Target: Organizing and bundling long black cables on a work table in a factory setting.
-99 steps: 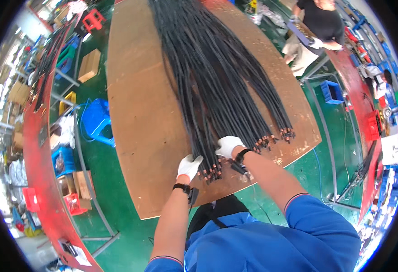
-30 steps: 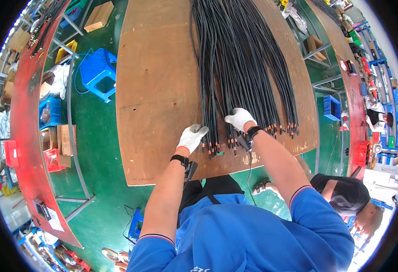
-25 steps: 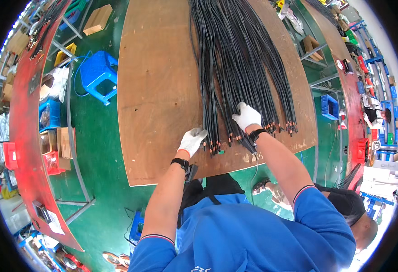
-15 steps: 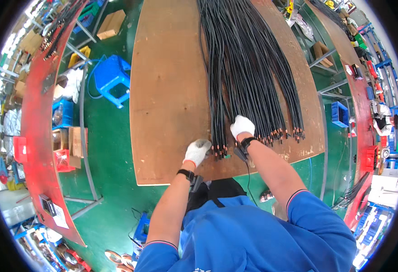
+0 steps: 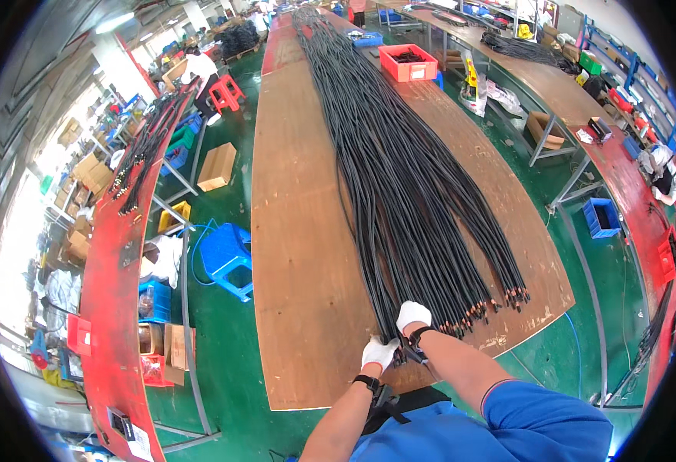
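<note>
A long bundle of black cables (image 5: 399, 185) runs the length of the brown wooden table (image 5: 299, 231), with copper-coloured ends (image 5: 473, 309) fanned out towards me. My left hand (image 5: 379, 353), in a white glove, is closed around the ends of the leftmost cables near the table's front edge. Just above it and to the right, my gloved right hand (image 5: 414, 315) is curled shut on cables at the same strand group; its fingertips are hidden underneath. Both wrists wear dark straps with small devices.
A red crate (image 5: 407, 71) with dark parts stands on the table's far right. Red-topped benches flank both sides, the left one (image 5: 114, 300) bearing more cables. A blue stool (image 5: 228, 258) and a cardboard box (image 5: 217, 166) are on the green floor. A person (image 5: 201, 73) stands far left.
My view has lifted, showing the table's far end. My left hand has moved in right, from beside the leftmost cable ends onto them, and my hands are closer together.
</note>
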Demonstrator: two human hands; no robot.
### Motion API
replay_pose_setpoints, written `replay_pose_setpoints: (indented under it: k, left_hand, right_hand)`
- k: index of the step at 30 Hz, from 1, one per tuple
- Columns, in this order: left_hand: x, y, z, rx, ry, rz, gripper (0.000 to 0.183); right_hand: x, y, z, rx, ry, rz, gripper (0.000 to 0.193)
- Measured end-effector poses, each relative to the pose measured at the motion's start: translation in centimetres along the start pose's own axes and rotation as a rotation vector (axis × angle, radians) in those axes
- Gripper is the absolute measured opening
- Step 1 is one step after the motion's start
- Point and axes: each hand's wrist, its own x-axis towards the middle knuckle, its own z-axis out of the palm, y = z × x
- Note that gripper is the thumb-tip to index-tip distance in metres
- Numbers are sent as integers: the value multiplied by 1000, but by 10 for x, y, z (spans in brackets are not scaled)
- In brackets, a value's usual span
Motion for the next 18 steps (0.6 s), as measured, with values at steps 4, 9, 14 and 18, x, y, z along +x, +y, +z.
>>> replay_pose_setpoints:
  k: [4, 9, 14, 18]
  left_hand:
    - [-14, -1, -10, 40, -47, 86, 64]
    - [-13, -27, -14, 67, -52, 178, 53]
    - [5, -51, -15, 118, -43, 378, 42]
    - [6, -73, -13, -183, 57, 80, 43]
  right_hand:
    - [-2, 8, 5, -4, -26, -35, 17]
    - [-2, 16, 19, 2, 117, -160, 16]
    - [43, 28, 6, 46, -74, -221, 39]
    - [58, 34, -23, 189, -476, -195, 38]
